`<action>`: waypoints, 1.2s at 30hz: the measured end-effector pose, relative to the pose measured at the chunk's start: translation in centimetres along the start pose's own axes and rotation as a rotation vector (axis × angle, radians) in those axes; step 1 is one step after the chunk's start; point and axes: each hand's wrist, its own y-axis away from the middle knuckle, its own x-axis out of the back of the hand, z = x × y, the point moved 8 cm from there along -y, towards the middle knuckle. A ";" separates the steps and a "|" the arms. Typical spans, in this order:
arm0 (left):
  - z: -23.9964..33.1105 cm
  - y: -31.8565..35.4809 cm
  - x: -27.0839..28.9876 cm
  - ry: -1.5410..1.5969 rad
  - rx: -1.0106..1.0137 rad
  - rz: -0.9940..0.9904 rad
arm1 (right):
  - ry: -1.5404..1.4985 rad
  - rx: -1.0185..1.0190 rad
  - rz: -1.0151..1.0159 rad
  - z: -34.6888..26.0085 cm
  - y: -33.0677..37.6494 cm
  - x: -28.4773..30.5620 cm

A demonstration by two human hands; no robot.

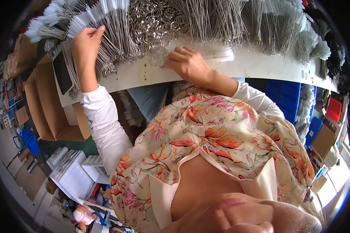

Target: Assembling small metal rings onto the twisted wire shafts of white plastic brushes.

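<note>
A: Step in hand? Sorting: left hand (pixel 86 39) pinched shut on white-tipped wire brushes (pixel 105 23), upper left.

B: Right hand (pixel 186 62) curled loosely over one brush (pixel 219 55), centre top; a steady pull is likely called for.

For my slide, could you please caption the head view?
Left hand reaches into bundled wire brushes; right hand rests on the white table holding one brush.

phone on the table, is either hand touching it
No. The dark phone lies flat near the table's left edge, while the left hand reaches into the wire brushes and the right hand rests on the white table.
</note>
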 end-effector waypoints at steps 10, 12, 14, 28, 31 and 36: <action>0.3 1.1 -1.1 0.507 -0.030 0.005 | 0.260 -0.311 0.293 10.0 -5.3 9.4; 1.5 1.1 -2.7 0.748 -0.060 -0.096 | 0.298 -0.449 0.179 12.0 -5.4 8.5; 1.1 1.6 -2.6 0.889 -0.086 -0.202 | 0.314 -0.520 0.102 12.9 -5.4 8.1; -12.9 -0.5 1.5 -0.391 -0.171 0.081 | -0.959 -0.573 0.874 16.5 2.2 18.3; -13.7 -0.6 2.9 -0.258 -0.067 0.066 | -0.068 -0.834 0.865 18.0 7.4 24.7; -15.3 -0.8 4.0 -0.094 -0.023 0.109 | 0.415 -1.056 0.358 24.3 10.2 23.7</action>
